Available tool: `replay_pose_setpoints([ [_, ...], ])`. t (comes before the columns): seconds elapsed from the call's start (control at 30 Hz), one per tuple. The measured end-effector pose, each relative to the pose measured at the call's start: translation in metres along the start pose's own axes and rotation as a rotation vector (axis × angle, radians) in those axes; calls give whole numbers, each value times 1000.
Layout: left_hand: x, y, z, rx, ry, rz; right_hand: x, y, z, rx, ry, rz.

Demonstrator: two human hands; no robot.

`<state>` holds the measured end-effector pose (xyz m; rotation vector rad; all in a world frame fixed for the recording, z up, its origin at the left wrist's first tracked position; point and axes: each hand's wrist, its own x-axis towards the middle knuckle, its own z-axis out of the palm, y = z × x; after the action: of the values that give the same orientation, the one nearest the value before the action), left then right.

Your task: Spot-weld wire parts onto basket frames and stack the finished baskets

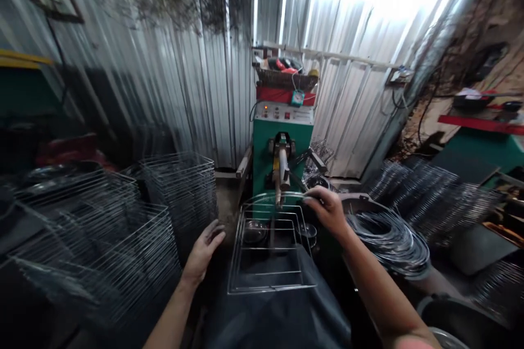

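Right hand [325,210] gripping wire basket [272,287]; left hand [203,251] near stacked baskets [178,196].

My left hand [203,251] is low and open, the fingers [215,232] a little spread and loose. My right hand [325,210] is higher and more forward, its fingers [313,202] curled closed, and my right forearm [379,283] stretches out to it.

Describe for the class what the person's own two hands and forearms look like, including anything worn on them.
The left hand and right hand are bare, without gloves, and no watch or bracelet shows on either wrist. The left forearm and right forearm are uncovered too, with no sleeve along them.
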<state>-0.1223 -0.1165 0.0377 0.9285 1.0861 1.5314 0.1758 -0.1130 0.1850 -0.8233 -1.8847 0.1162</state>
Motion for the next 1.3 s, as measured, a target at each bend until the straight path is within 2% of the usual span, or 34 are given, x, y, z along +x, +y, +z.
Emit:
replay_pose_setpoints([
  [0.07, -5, 31, 13, 131, -58, 181, 6, -13, 5, -62, -148, -67],
  [0.13, -11, 65, 33, 261, -230, 351, 11, -20, 9, -105, -232, -100],
  [0.2, -13, 92, 57, 388, -379, 469, 17, -20, 8, -137, -261, -90],
  [0.27, -5, 109, 79, 446, -460, 489, 26, -13, 4, -159, -263, -43],
  [0.33, 11, 112, 96, 445, -487, 421, 33, 2, -1, -165, -272, 20],
  [0.4, 30, 104, 107, 405, -488, 305, 33, 25, -2, -153, -295, 90],
  [0.47, 48, 86, 110, 360, -490, 163, 20, 53, 3, -131, -318, 177],
  [0.6, 68, 36, 104, 361, -548, -140, -29, 103, 31, -114, -379, 342],
  [0.7, 73, 3, 98, 379, -582, -231, -59, 124, 51, -94, -448, 391],
  [0.77, 77, -12, 95, 383, -599, -225, -68, 130, 59, -104, -493, 397],
  [0.87, 82, -28, 92, 463, -625, -135, -70, 131, 65, -229, -595, 376],
  [0.97, 85, -37, 91, 598, -635, 72, -69, 129, 68, -412, -702, 379],
  [1.07, 89, -42, 93, 680, -643, 263, -69, 129, 72, -498, -765, 393],
  [1.3, 109, -43, 104, 836, -662, 313, -59, 146, 79, -544, -825, 377],
])
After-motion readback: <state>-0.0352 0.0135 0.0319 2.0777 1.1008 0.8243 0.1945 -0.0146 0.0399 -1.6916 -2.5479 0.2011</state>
